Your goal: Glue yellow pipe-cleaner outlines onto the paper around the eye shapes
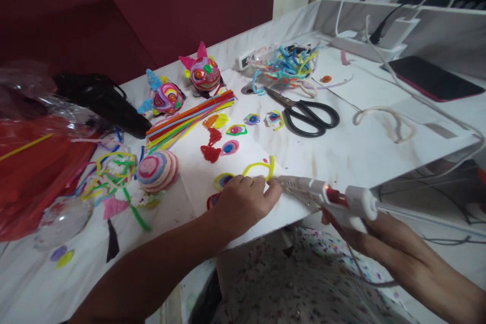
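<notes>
One glue gun [309,187] beside one yellow strip [272,165]

The single view looked out from the wearer's head, above the lap [261,281] on the near side of the scissors [308,117], and faced forward and steeply down across the white table [357,154]. It was close in, with the left hand [245,202] and the right hand [374,240] both nearer to it than the scissors. Its wide field took in red plastic [30,187] left of them, a phone [435,78] right of them and a dark red panel [197,5] beyond.
</notes>
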`<state>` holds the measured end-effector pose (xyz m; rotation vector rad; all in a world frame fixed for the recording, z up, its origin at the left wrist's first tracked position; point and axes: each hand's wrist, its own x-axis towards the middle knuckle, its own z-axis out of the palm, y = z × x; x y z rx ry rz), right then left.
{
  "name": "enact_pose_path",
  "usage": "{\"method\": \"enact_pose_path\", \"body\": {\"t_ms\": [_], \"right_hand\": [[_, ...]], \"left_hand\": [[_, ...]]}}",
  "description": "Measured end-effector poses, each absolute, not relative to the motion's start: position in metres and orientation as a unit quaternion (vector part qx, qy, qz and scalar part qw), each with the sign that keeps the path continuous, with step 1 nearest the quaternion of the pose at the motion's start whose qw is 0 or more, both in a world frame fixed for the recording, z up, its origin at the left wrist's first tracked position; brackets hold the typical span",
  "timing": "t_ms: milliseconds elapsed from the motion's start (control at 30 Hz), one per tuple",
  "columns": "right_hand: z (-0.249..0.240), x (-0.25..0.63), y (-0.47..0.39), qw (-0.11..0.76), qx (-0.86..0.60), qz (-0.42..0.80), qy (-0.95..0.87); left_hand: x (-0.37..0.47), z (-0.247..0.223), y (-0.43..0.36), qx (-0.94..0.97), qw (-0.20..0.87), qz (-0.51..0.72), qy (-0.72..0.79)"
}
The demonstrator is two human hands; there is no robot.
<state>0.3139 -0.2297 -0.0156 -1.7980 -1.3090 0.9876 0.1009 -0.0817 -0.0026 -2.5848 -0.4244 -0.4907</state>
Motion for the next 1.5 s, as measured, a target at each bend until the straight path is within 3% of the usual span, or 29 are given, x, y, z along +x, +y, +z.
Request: {"method": "enact_pose_path", "body": {"t_ms": [733, 1500], "right_hand": [[-0.022, 0.320, -0.239, 0.368, -0.710, 0.382, -0.463], [-0.027, 0.314, -0.241, 0.324, -0.717, 0.389, -0.479]], "left_hand": [[0.100, 0.004, -0.081, -0.947, 0.217, -0.154, -0.179], [0.095, 0.000, -0.072, -0.947, 0.181, -0.136, -0.230]]}}
